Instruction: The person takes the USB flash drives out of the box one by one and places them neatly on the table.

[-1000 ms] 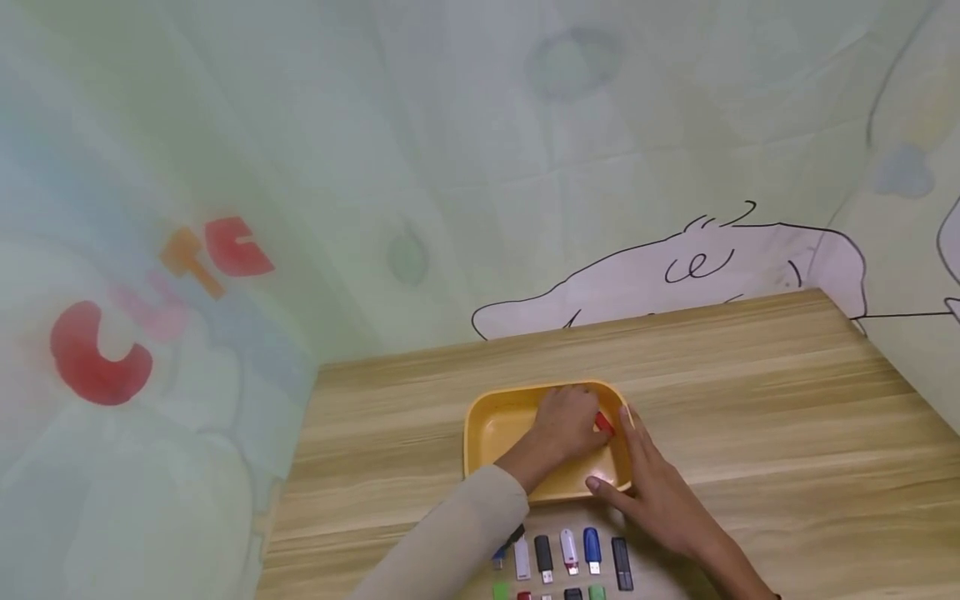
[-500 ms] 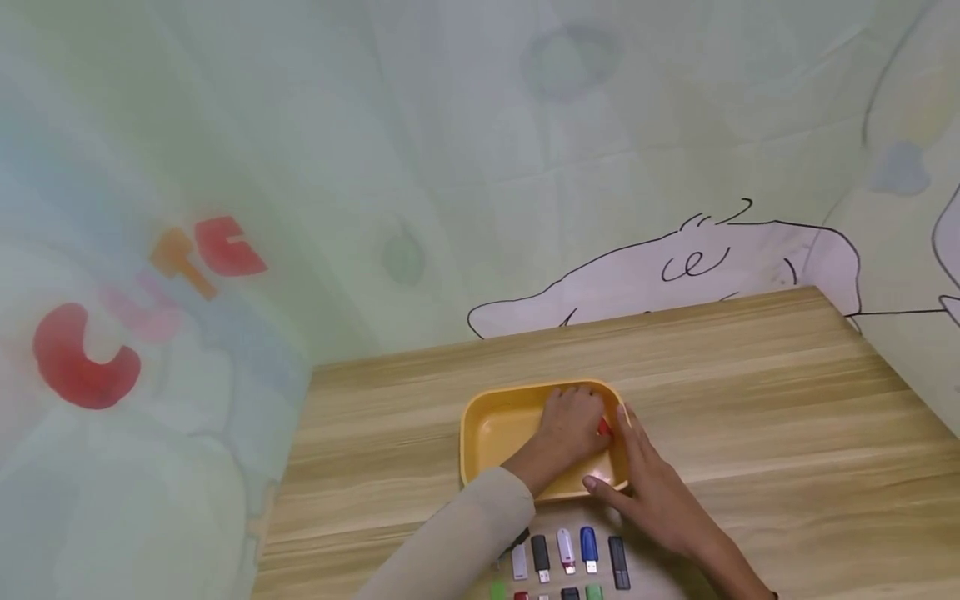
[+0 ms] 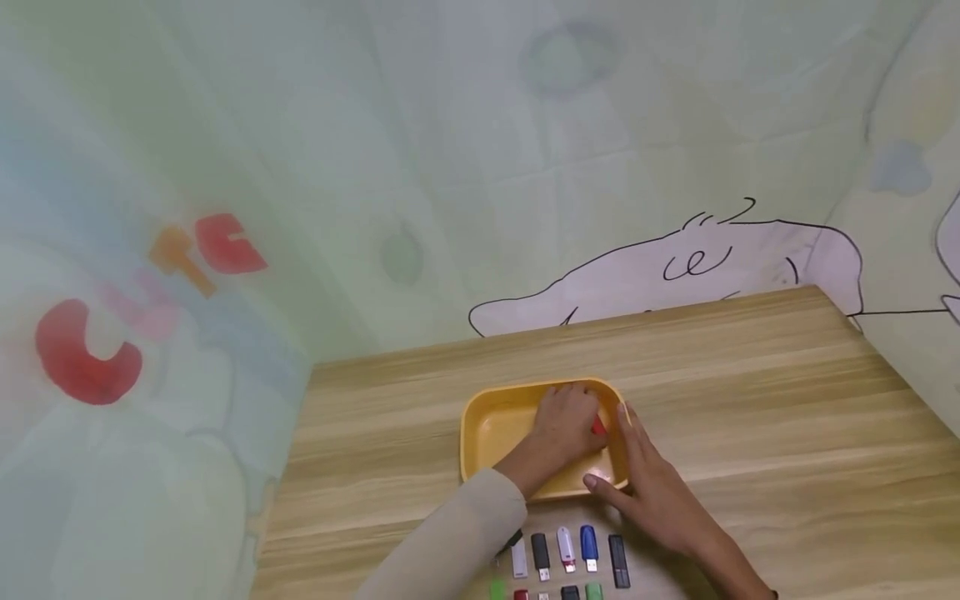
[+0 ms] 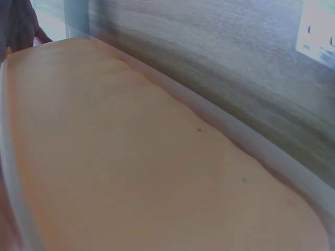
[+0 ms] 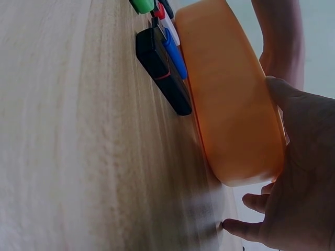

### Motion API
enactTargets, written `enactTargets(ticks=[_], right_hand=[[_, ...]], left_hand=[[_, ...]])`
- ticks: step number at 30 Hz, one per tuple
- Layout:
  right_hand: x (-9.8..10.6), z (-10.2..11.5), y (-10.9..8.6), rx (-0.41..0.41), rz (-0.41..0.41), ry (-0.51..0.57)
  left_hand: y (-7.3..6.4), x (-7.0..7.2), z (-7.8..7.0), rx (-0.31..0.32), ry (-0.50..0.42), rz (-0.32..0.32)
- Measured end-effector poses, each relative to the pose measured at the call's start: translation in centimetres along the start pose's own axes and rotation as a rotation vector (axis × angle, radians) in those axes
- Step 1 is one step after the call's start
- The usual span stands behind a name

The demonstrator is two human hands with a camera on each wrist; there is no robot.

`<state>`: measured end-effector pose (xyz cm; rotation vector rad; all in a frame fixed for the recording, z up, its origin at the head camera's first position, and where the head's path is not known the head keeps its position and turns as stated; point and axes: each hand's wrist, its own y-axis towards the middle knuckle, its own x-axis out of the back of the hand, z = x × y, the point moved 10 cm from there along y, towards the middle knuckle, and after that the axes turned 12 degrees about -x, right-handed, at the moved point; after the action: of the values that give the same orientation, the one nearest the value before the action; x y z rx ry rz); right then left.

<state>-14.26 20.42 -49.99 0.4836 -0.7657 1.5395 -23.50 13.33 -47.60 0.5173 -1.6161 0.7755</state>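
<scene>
My left hand [image 3: 566, 423] reaches down into a yellow plastic box [image 3: 480, 408], its fingers curled near the right end. Between thumb and fingers it holds a small red USB stick [image 3: 599, 427], mostly covered. Only the box's orange-looking wall and floor [image 4: 131, 146] fill the left wrist view. My right hand [image 3: 660, 492] rests at the box's right front corner, thumb on the front rim and straight fingers along the right side. From the right wrist, the hand [image 5: 309, 172] spans the end of the box [image 5: 225, 99], with some fingers spread apart from its wall.
In front of the box lie USB sticks in rows: a black one [image 3: 619, 561], a blue one [image 3: 589, 546], a white one [image 3: 566, 548], another black one [image 3: 541, 554] and several more at the lower edge. The wooden table [image 3: 750, 392] meets a printed cloth backdrop [image 3: 450, 167].
The left hand shifts slightly within the box, and less of the red USB stick shows than a second ago. The right hand stays at the corner.
</scene>
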Motion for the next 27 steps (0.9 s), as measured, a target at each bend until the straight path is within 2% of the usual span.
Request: enactTargets(ticks=[8, 16, 23, 27], right_hand=[[-0.1, -0.3, 0.2, -0.014, 0.008, -0.003], [0.2, -0.7, 0.5, -0.023, 0.012, -0.015], [0.7, -1.3, 0.8, -0.045, 0.010, -0.021], [1.0, -1.3, 0.8, -0.023, -0.005, -0.005]], left_hand=[[-1.0, 1.0, 1.0, 0.010, -0.012, -0.037], [-2.2, 1.8, 1.2, 0.029, -0.014, -0.090], [-2.8, 3.2, 0.5, -0.015, 0.025, -0.145], [-3.5, 4.1, 0.1, -0.051, 0.025, -0.189]])
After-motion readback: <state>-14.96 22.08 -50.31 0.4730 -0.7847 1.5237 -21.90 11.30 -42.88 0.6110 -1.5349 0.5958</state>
